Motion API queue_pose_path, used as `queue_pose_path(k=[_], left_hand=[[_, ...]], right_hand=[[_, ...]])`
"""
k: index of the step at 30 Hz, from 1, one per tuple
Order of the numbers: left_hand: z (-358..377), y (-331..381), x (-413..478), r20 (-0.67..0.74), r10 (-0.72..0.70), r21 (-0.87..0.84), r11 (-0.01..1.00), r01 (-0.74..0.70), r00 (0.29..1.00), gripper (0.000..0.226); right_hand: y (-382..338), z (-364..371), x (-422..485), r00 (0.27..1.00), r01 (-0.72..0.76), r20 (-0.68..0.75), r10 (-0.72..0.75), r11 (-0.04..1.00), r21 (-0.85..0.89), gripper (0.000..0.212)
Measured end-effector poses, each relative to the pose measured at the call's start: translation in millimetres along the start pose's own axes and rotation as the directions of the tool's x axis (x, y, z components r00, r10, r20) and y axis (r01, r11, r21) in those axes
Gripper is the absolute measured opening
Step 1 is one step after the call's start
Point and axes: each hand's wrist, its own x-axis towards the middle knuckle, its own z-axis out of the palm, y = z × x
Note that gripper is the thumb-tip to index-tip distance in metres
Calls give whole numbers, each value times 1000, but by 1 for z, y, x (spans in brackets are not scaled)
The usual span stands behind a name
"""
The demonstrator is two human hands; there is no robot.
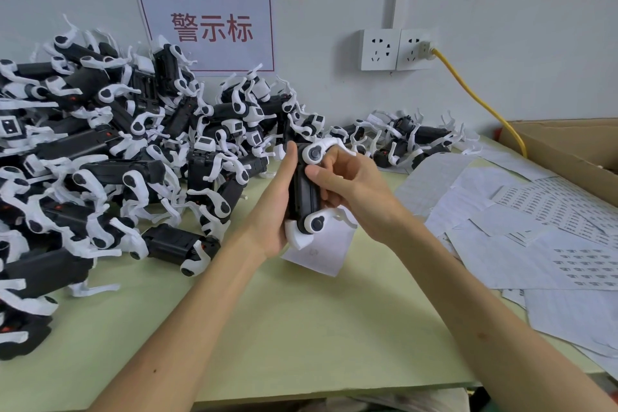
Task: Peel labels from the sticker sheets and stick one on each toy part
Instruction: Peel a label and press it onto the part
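The toy (301, 197) is held up over the table (301, 328), near its middle, in both hands. It stands on end: a long black body with white legs at the top and bottom, each leg joined at a white hub with a dark round centre. One upper leg arches over the right hand's fingers, and a white piece sticks out at the lower end.

The left hand (276, 207) holds the toy's left side, one long digit lying straight up along the body, the rest hidden behind it. The right hand (351, 191) grips from the right, its thumb (314, 174) pressed on the black body and its fingers curled round the far side.

Right under the toy lies a slip (317, 254) of white paper. To the right, sheets (535, 244) are spread in overlapping layers, some with rows of small dark labels, some blank. A big pile (100, 160) of the same black-and-white toys fills the left and runs along the wall.

A box (568, 150) of cardboard sits far right. On the wall hang a sign (207, 27) with red characters and two sockets (396, 49), a yellow cable (478, 100) plugged into one
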Motion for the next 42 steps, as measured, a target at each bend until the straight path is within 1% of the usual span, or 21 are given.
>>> queue_pose_path(k=[2,5,8,10,13,17,20,22,24,26,28,29,30,31,32,33,35,36,37,39,42], left_hand=[[1,0,-1,7,-9,18,1000,9,1000,61],[0,2,-2,15,15,75,997,-16,1000,64],[0,3,-3,24,21,77,997,-23,999,64],[-1,2,-2,25,3,52,999,-5,1000,63],[-3,0,0,20,-30,-35,999,31,999,60],[-4,-1,4,66,-18,-77,997,23,998,62],[-7,-2,7,69,-40,-109,993,47,997,61],[-7,-3,10,28,-78,-135,988,81,997,60],[-10,-3,12,-32,-120,-132,985,115,992,59],[-15,-2,12,-61,-142,-118,984,135,988,64],[-19,1,13,-30,-154,-79,985,151,988,69],[-20,3,13,-12,-161,-64,985,160,987,66],[-21,4,12,0,-173,-54,983,173,985,61],[-21,6,12,12,-198,-31,980,198,980,58],[-22,6,11,30,-233,11,972,233,972,59],[-22,6,9,55,-274,55,961,271,960,63],[-22,7,4,136,-356,126,932,341,924,74],[-23,7,3,187,-395,146,916,373,899,80],[-23,8,1,233,-431,161,901,403,872,86],[-22,10,2,275,-471,162,882,443,838,95],[-24,14,4,282,-439,65,896,440,853,99]], right_hand=[[-1,-2,0,999,-5,31,5,1000,12,29],[-5,-5,0,994,-42,100,33,995,86,27],[-5,-6,-1,992,-58,115,45,992,114,25],[-1,-4,-1,995,-37,91,27,993,109,27],[3,1,-1,999,16,50,-21,995,98,29],[1,-3,0,995,10,98,-25,989,149,39],[-3,-6,0,993,-17,119,3,993,117,39],[-5,-11,0,994,-39,101,30,995,91,37],[-8,-18,2,996,-61,63,57,996,72,30],[-10,-26,4,996,-87,-14,88,995,53,22],[-11,-33,6,987,-70,-142,71,997,13,24],[-12,-36,6,982,-43,-184,35,998,-37,28],[-13,-39,5,984,-10,-176,-8,994,-106,33],[-15,-42,4,994,17,-106,-36,984,-176,42],[-19,-44,2,999,35,15,-33,974,-224,52],[-22,-47,-1,988,32,152,7,967,-253,60],[-26,-50,-4,920,-8,370,128,951,-310,66],[-27,-50,-5,888,-18,425,179,934,-356,63],[-27,-48,-6,870,-15,445,211,914,-405,59],[-29,-44,-4,873,11,433,224,879,-478,47],[-38,-51,1,916,44,355,189,830,-556,37]])
